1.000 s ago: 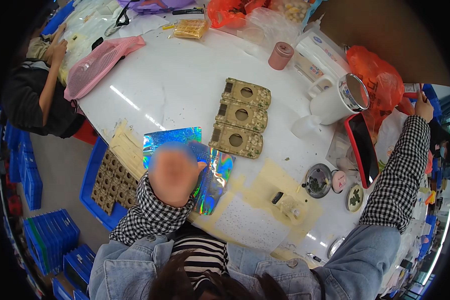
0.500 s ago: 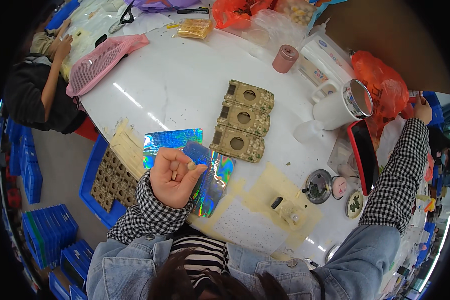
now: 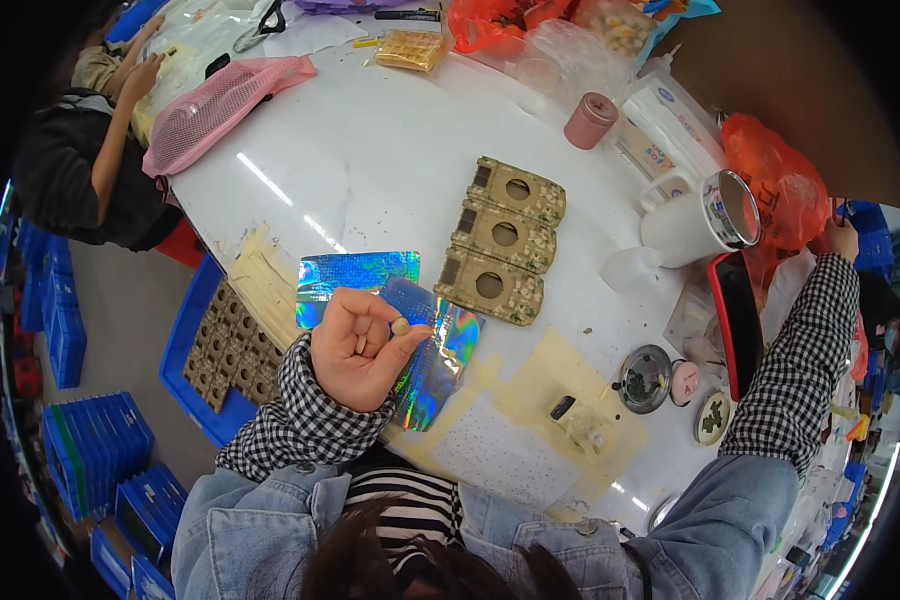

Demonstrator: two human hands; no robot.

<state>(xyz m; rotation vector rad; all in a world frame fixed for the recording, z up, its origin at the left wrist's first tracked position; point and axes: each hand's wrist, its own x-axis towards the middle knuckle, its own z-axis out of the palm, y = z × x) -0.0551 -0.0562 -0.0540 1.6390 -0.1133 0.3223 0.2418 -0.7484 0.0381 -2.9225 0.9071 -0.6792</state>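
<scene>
Between the thumb and curled fingers of my left hand (image 3: 355, 362) is a small round beige piece (image 3: 400, 326), too small to name surely. The hand is over shiny holographic blue sheets (image 3: 440, 372). Just beyond them lie three camouflage-patterned pieces (image 3: 498, 262) in a row, each with a round hole. My right arm stretches to the far right, where my right hand (image 3: 838, 238) is beside a red plastic bag (image 3: 775, 175). What its fingers do is hidden or too small to make out.
A red-edged phone (image 3: 735, 325) leans near my right forearm. White mug (image 3: 685, 225), pink canister (image 3: 590, 120) and round dishes (image 3: 645, 378) stand on the right. At left are a pink mesh bag (image 3: 220, 110), a blue crate (image 3: 232, 415) of camouflage pieces, and another person (image 3: 85, 165).
The whole view has shifted slightly, moving the table things a little to the right. My left hand still pinches the small round piece. My right hand stays by the red bag.
</scene>
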